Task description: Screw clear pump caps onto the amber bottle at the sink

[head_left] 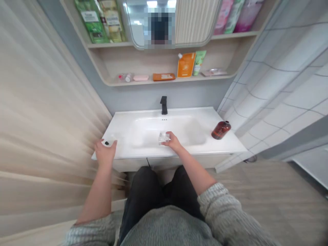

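Observation:
My right hand [174, 142] is closed on a small clear, faceted container [163, 137], glass or plastic, above the front of the white sink basin [143, 131]. At the counter's left end, my left hand [105, 153] has its thumb and fingers spread apart. Between them shows a small black object [107, 143] against the white surface; its kind is too small to make out, and no grip on it can be seen.
A brown bottle [221, 130] without a cap stands on the counter's right side. Behind the basin rises a black faucet [164, 105]. The shelf [143, 82] above holds an orange pouch [186, 65], a green tube [199, 63] and small items. A curtain [51, 112] hangs close on the left.

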`<state>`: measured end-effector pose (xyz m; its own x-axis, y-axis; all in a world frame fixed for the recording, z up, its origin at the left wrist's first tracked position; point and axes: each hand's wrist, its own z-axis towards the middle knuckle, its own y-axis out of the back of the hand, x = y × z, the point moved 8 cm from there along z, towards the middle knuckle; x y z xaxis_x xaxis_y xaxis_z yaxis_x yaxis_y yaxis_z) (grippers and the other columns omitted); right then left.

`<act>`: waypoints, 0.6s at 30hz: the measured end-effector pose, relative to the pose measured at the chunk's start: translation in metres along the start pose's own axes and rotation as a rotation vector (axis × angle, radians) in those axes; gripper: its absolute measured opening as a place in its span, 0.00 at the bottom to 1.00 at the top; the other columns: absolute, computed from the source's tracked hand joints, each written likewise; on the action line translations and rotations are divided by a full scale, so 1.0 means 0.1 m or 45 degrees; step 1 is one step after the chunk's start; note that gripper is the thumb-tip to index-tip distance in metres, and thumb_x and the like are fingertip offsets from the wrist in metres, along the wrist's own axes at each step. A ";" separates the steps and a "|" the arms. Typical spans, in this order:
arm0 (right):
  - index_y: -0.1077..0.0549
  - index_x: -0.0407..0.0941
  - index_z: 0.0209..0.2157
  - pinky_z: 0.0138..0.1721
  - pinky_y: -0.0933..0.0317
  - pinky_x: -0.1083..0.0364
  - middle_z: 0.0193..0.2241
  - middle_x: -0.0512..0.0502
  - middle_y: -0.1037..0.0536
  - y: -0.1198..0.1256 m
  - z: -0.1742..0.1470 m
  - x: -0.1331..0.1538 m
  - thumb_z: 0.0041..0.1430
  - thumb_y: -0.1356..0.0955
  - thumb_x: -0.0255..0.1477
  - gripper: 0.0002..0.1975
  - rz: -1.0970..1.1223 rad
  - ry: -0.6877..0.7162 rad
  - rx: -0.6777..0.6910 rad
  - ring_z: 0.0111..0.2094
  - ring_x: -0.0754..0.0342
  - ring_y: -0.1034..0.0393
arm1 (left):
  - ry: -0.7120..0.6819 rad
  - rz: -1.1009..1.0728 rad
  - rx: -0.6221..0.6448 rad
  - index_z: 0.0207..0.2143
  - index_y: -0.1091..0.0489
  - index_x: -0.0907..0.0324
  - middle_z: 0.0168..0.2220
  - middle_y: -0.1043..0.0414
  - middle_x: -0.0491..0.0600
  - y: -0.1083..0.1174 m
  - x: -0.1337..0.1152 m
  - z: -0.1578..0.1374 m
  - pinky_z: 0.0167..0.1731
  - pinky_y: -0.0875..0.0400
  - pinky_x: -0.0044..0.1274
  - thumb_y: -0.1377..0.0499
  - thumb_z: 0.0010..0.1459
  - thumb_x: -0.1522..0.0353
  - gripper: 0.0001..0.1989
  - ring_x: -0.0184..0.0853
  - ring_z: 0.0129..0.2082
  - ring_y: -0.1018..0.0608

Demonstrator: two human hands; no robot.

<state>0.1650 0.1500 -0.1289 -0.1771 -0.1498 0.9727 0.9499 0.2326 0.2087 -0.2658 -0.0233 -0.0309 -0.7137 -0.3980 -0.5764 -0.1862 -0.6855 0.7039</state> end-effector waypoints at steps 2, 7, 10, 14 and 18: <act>0.29 0.51 0.54 0.46 0.27 0.47 0.42 0.51 0.19 0.00 -0.01 0.00 0.40 0.17 0.42 0.40 0.027 -0.011 -0.001 0.41 0.46 0.23 | 0.053 0.006 0.155 0.63 0.33 0.62 0.62 0.25 0.66 -0.17 0.08 0.18 0.70 0.30 0.47 0.27 0.58 0.52 0.38 0.59 0.66 0.24; 0.28 0.51 0.54 0.46 0.27 0.46 0.40 0.52 0.20 0.00 -0.04 0.05 0.40 0.16 0.43 0.39 -0.065 0.042 0.034 0.40 0.45 0.24 | 0.061 0.029 0.286 0.63 0.32 0.64 0.62 0.22 0.68 -0.57 -0.09 0.48 0.67 0.28 0.44 0.28 0.59 0.56 0.36 0.57 0.65 0.21; 0.27 0.51 0.53 0.46 0.28 0.47 0.39 0.52 0.21 -0.01 -0.05 0.07 0.40 0.16 0.43 0.39 -0.106 0.039 0.059 0.41 0.46 0.24 | 0.078 0.052 0.334 0.63 0.33 0.66 0.61 0.22 0.69 -0.76 -0.26 0.69 0.67 0.29 0.42 0.27 0.60 0.58 0.36 0.56 0.64 0.21; 0.27 0.51 0.54 0.46 0.28 0.48 0.39 0.52 0.20 -0.01 -0.04 0.04 0.40 0.16 0.42 0.40 -0.097 -0.003 0.039 0.41 0.46 0.24 | 0.083 -0.028 0.352 0.63 0.36 0.70 0.61 0.25 0.67 -0.89 -0.43 0.90 0.67 0.33 0.44 0.27 0.61 0.62 0.36 0.56 0.64 0.24; 0.28 0.51 0.54 0.47 0.27 0.48 0.41 0.53 0.20 0.00 -0.02 0.05 0.41 0.16 0.43 0.39 -0.086 0.039 0.035 0.42 0.46 0.23 | 0.075 -0.131 0.159 0.66 0.40 0.72 0.67 0.33 0.73 -0.79 -0.46 0.70 0.66 0.34 0.49 0.27 0.62 0.60 0.40 0.64 0.69 0.31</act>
<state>0.1646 0.1474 -0.1242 -0.2324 -0.1954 0.9528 0.9284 0.2474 0.2772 -0.2653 0.0924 -0.0308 -0.6468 -0.3672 -0.6685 -0.3409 -0.6449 0.6841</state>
